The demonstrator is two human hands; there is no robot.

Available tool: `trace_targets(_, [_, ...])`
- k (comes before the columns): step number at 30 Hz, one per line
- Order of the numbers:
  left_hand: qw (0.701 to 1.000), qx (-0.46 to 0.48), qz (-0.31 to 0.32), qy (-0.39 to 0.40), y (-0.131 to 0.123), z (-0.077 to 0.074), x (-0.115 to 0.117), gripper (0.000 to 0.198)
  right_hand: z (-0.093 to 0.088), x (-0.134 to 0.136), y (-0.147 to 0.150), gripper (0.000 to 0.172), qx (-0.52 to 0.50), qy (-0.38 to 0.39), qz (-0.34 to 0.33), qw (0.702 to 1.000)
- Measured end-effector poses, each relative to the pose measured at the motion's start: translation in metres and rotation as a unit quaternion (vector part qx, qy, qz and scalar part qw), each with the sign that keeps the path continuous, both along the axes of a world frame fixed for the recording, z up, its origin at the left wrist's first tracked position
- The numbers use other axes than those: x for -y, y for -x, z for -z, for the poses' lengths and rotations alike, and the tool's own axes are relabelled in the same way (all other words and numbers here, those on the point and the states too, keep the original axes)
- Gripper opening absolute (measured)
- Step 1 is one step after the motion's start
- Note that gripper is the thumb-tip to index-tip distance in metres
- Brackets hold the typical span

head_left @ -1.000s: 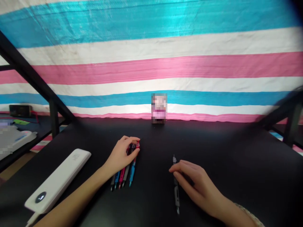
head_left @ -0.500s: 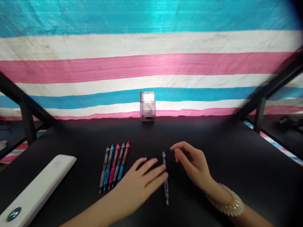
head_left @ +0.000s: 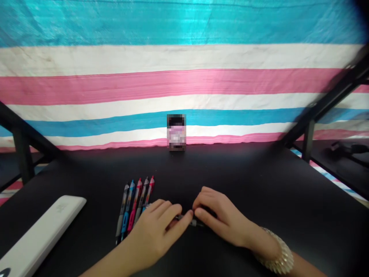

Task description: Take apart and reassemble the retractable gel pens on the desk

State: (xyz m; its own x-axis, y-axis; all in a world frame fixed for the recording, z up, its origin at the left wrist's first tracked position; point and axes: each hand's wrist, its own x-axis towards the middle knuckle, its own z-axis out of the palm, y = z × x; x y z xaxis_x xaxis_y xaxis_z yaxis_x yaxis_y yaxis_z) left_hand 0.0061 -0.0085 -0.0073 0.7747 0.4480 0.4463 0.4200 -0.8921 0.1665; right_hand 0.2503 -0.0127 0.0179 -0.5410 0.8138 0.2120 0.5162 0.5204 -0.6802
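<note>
Nearest us, on the right wrist, is a pale beaded bracelet point(head_left: 278, 252). Our left hand point(head_left: 157, 231) lies over a gray pen point(head_left: 193, 222), its fingers bent and the thumb close along the barrel; we cannot tell how firmly they hold it. The pen's long axis runs roughly crosswise, left to right, with one end showing between the two hands. Our right hand point(head_left: 223, 219) is the nearer to that end, its fingers curled narrow with the tips just beside it; whether they touch it we cannot make out. Left of the left hand, a row of five pens point(head_left: 132, 202) points away from us, partly covered by it. Farther left lies a white power bank point(head_left: 43, 229). Beyond, at the desk's point(head_left: 230, 165) back edge, stands a small blurred object point(head_left: 176, 132) before a striped sheet point(head_left: 184, 82).
</note>
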Motion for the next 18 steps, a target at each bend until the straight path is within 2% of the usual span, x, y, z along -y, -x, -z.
trace_targets(2, [0.999,0.003,-0.025,-0.034,0.007,0.004,-0.002,0.056,0.001,0.001,0.003,0.027,0.048,-0.015,-0.046,0.998])
trace_targets(4, [0.997,0.003,-0.042,-0.057,0.011,0.007,-0.003,0.057,0.006,0.000,0.005,0.029,0.087,-0.044,-0.053,0.994])
trace_targets(6, [0.995,-0.003,-0.065,-0.073,0.011,0.008,-0.004,0.050,0.011,-0.002,0.007,0.031,0.105,-0.079,-0.037,0.991])
trace_targets(8, [0.994,-0.009,-0.087,-0.070,0.008,0.007,-0.005,0.034,0.016,-0.003,0.007,0.032,0.104,-0.120,-0.017,0.987])
trace_targets(11, [0.996,-0.009,-0.087,-0.004,0.004,0.005,-0.004,0.021,0.018,-0.002,0.008,0.034,0.095,-0.178,-0.001,0.979])
trace_targets(15, [0.988,-0.021,-0.084,0.128,0.002,0.006,0.001,0.028,0.019,0.001,0.011,0.033,0.069,-0.191,0.000,0.979])
trace_targets(18, [0.961,-0.018,-0.111,0.251,0.003,0.004,0.005,0.035,0.022,0.003,0.012,0.033,0.043,-0.188,-0.007,0.981])
